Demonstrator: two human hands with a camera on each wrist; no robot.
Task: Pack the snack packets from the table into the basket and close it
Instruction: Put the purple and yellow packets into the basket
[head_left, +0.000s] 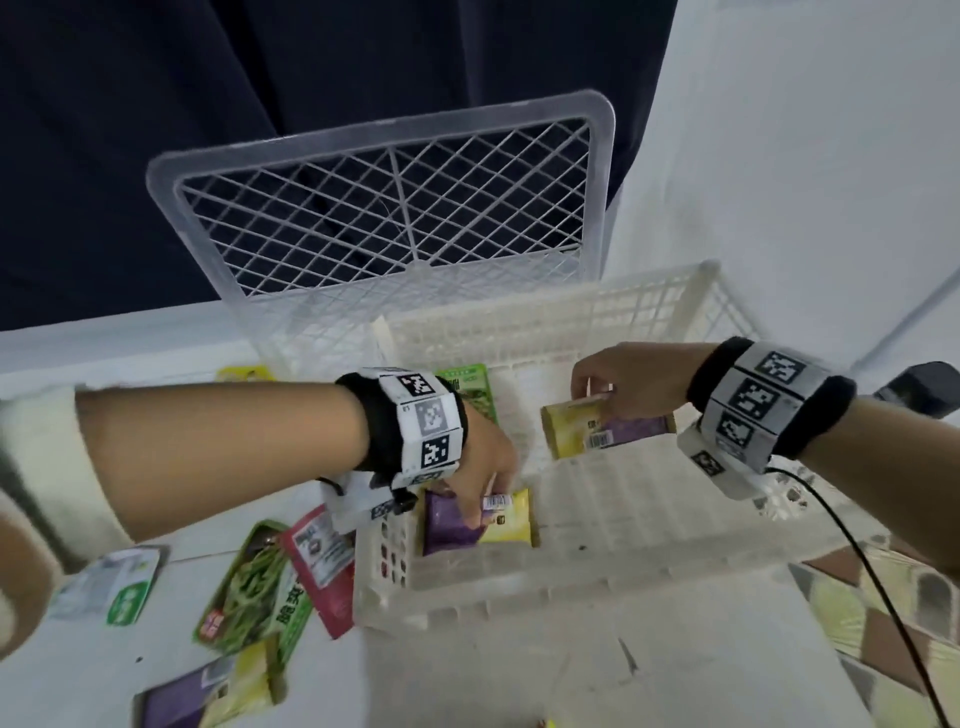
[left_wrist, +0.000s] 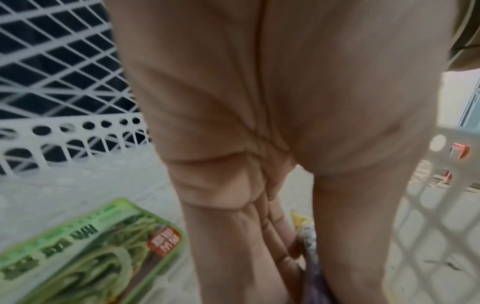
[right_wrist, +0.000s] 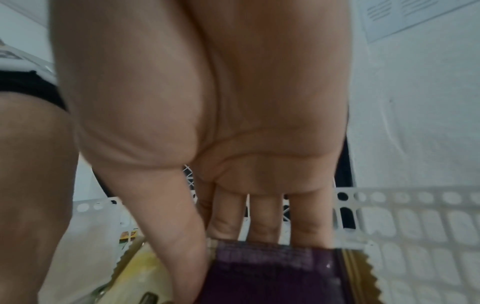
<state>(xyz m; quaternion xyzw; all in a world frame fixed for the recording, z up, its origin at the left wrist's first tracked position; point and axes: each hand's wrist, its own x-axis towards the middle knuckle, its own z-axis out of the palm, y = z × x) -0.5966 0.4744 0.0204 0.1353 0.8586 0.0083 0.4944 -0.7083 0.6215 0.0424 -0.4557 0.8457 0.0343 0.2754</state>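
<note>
A white plastic basket (head_left: 613, 577) stands on the table with its lattice lid (head_left: 389, 208) swung up at the back. Inside its near left corner my left hand (head_left: 480, 512) pinches a purple and yellow packet (head_left: 511, 522); the left wrist view shows that packet's edge (left_wrist: 309, 242) between thumb and fingers. My right hand (head_left: 597, 397) grips a second yellow and purple packet (head_left: 571, 434) over the basket's right side, thumb on top in the right wrist view, where the packet (right_wrist: 272, 273) fills the bottom. A green packet (head_left: 470, 387) lies on the basket floor, also visible as the green packet (left_wrist: 91, 253).
Left of the basket on the table lie a green packet (head_left: 254, 587), a red packet (head_left: 324, 566), a white and green packet (head_left: 114, 587) and a purple and yellow packet (head_left: 208, 691). A yellow packet (head_left: 244, 373) peeks out behind. A black cable (head_left: 857, 561) hangs from my right wrist.
</note>
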